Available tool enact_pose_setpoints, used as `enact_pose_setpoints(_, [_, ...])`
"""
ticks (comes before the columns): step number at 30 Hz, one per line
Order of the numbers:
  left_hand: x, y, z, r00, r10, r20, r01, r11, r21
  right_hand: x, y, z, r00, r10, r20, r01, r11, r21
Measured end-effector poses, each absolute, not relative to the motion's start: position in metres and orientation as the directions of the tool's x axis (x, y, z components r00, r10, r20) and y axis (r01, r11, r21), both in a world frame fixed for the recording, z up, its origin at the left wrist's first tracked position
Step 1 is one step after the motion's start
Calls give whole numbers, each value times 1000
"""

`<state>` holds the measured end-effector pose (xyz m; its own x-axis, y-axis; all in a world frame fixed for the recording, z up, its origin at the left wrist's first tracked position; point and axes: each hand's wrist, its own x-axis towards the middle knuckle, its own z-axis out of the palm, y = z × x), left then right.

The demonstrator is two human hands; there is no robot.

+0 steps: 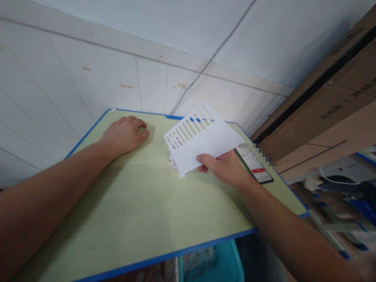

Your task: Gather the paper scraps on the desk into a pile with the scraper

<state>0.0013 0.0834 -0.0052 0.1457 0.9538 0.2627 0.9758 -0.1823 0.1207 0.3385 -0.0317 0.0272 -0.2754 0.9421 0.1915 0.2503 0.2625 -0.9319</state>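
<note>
My right hand [221,166] grips a thin stack of white slotted cards [207,143], thumb on top and fingertips underneath. The top card has a row of long rounded slots along its far left side. Jagged white edges of sheets below stick out at its lower left. The stack is tilted above the pale green table [141,211]. Resting on the far left of the tabletop, my left hand [125,135] has its fingers loosely curled, with a gap between thumb and forefinger and nothing visible in it.
A phone [258,168] with a lit screen lies beside my right wrist. Blue edging borders the table. Below the front edge sits a turquoise bin [232,262] with pale pieces. Cardboard boxes [331,102] lean at the right; a grey cable [219,49] runs down the wall.
</note>
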Motion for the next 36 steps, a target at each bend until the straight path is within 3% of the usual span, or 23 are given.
enact_pose_setpoints(7, [1,84,-5,160,953,257,970,-200,137,338,-35,26,-384,911,151,217,248,-944])
enact_pose_setpoints(13, [1,83,-4,158,955,250,974,-192,120,342,-33,27,-325,934,149,261,240,-935])
enact_pose_setpoints(19, [-1,84,-4,162,954,253,971,-200,134,339,-35,28,-399,911,107,211,205,-956])
enact_pose_setpoints(25, [0,83,-5,154,957,247,976,-186,111,346,-32,36,-139,936,322,176,344,-922])
enact_pose_setpoints(27, [1,82,-4,150,958,243,977,-182,113,348,-32,37,-120,929,351,183,369,-911])
enact_pose_setpoints(32, [2,82,-3,158,959,237,971,-194,139,348,-34,35,-386,905,176,207,271,-940])
enact_pose_setpoints(36, [1,84,-4,157,959,234,971,-193,139,348,-34,30,-451,890,65,209,176,-962])
